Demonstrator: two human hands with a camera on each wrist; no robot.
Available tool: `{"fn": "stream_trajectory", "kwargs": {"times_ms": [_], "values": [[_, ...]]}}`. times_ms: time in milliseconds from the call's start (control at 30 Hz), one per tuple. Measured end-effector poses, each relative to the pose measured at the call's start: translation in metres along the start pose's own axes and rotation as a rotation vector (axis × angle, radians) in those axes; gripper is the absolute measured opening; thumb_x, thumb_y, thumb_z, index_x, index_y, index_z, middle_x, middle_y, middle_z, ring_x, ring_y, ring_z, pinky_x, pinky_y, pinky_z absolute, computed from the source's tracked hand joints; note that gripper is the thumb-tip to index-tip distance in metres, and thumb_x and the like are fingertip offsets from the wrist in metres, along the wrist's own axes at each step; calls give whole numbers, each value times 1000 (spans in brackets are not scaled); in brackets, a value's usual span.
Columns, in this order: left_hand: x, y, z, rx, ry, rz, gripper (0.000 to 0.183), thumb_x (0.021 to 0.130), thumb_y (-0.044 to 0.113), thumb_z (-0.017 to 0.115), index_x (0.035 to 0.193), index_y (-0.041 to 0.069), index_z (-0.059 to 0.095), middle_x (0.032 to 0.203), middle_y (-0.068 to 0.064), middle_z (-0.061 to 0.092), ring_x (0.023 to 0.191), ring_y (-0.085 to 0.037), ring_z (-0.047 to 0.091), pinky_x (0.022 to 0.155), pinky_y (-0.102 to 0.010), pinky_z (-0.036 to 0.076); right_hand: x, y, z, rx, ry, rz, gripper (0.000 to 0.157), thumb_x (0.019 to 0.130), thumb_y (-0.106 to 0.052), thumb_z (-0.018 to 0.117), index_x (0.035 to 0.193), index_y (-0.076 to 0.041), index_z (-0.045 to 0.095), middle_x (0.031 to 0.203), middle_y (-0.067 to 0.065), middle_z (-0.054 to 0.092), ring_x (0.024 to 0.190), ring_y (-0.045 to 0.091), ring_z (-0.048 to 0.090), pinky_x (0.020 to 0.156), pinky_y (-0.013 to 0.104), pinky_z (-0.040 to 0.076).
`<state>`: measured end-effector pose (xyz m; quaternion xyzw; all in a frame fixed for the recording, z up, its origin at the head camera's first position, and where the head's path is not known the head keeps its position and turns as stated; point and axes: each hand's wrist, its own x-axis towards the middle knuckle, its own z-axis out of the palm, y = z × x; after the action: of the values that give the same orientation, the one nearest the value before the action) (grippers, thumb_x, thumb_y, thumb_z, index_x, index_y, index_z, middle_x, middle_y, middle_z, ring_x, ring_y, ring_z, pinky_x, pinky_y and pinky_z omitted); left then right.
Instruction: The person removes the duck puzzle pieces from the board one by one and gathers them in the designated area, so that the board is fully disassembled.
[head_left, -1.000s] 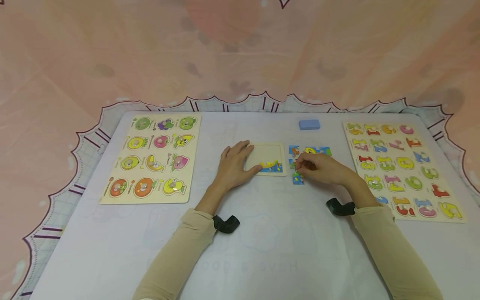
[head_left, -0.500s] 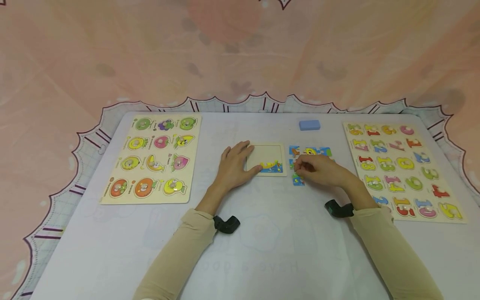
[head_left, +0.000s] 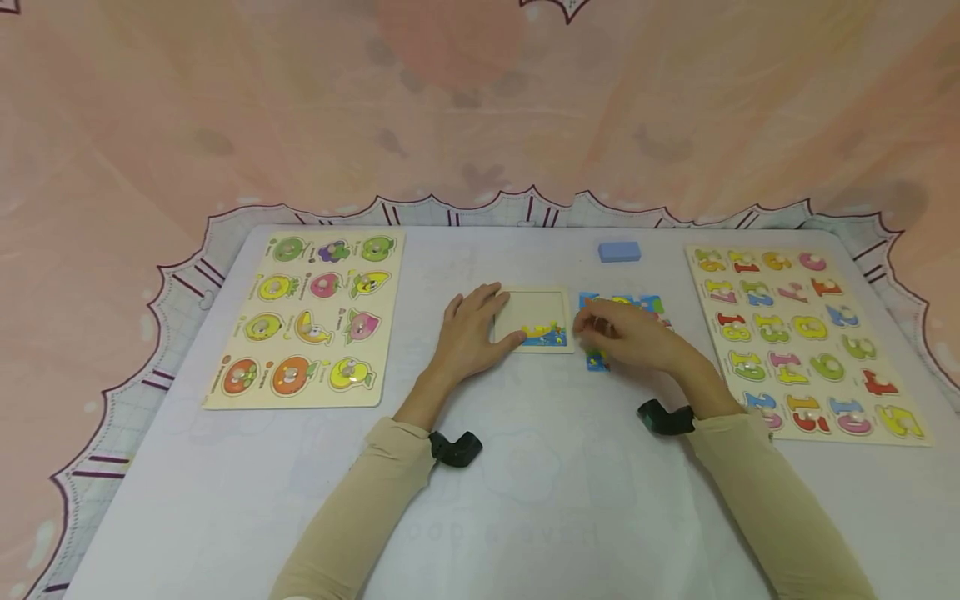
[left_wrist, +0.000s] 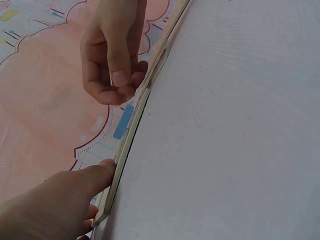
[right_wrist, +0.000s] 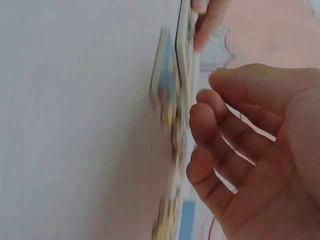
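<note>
Left hand [head_left: 471, 333] lies flat, pinning the puzzle tray [head_left: 534, 320] at frame centre on the desk [head_left: 525, 483]; right hand [head_left: 626, 333], fingers curled, hovers over loose pieces [head_left: 596, 360], its grip unclear.

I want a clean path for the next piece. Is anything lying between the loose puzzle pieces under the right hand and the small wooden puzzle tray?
Nothing visible does. The right hand hovers over the loose blue jigsaw pieces, right beside the small wooden puzzle tray; only bare table shows in the gap. The left hand rests on the tray's left edge, away from that gap.
</note>
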<state>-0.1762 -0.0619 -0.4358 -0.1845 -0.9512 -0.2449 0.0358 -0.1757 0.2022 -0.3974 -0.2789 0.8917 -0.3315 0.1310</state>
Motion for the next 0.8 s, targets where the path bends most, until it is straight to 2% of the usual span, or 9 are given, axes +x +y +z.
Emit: {"fn": "stream_trajectory", "kwargs": {"times_ms": [100, 233, 367, 467, 633, 800], "values": [[1, 0, 1, 11, -4, 1, 68, 84, 50, 63, 138, 11, 48, 149, -6, 40, 141, -21, 32, 116, -51, 17, 9, -7, 6, 10, -1, -38, 22, 93, -12, 57, 115, -8, 60, 99, 2, 61, 88, 16, 54, 76, 30, 48], [2, 1, 1, 16, -4, 3, 68, 85, 49, 63, 138, 11, 48, 149, -6, 40, 141, -21, 32, 116, -51, 17, 22, -15, 13, -63, -18, -70, 33, 92, -13, 58, 124, -7, 57, 103, 4, 59, 86, 15, 54, 75, 30, 47], [1, 2, 2, 9, -12, 7, 67, 85, 49, 62, 138, 10, 48, 149, -7, 40, 141, -22, 32, 116, -52, 17, 30, -19, 19, -132, -49, -71, 32, 90, -14, 62, 121, -7, 61, 103, 4, 57, 78, 13, 49, 70, 27, 41], [1, 3, 1, -2, -12, 10, 64, 87, 48, 60, 138, 10, 48, 149, -7, 40, 141, -22, 32, 116, -52, 17, 32, -21, 20, -138, -58, -62, 29, 89, -12, 64, 117, -7, 63, 102, 5, 57, 75, 13, 46, 67, 27, 38], [1, 2, 0, -28, 6, -1, 45, 98, 33, 47, 137, 12, 50, 148, -5, 41, 141, -22, 31, 117, -50, 16, 32, -23, 21, -144, -47, -51, 29, 88, -13, 65, 117, -10, 63, 103, 4, 57, 77, 14, 46, 72, 29, 34], [0, 1, 0, -18, 9, -11, 40, 99, 19, 43, 138, 13, 49, 149, -4, 41, 142, -23, 31, 117, -50, 16, 32, -23, 22, -123, -37, -58, 29, 88, -13, 65, 117, -10, 62, 104, 4, 58, 77, 15, 46, 71, 28, 35]]}}
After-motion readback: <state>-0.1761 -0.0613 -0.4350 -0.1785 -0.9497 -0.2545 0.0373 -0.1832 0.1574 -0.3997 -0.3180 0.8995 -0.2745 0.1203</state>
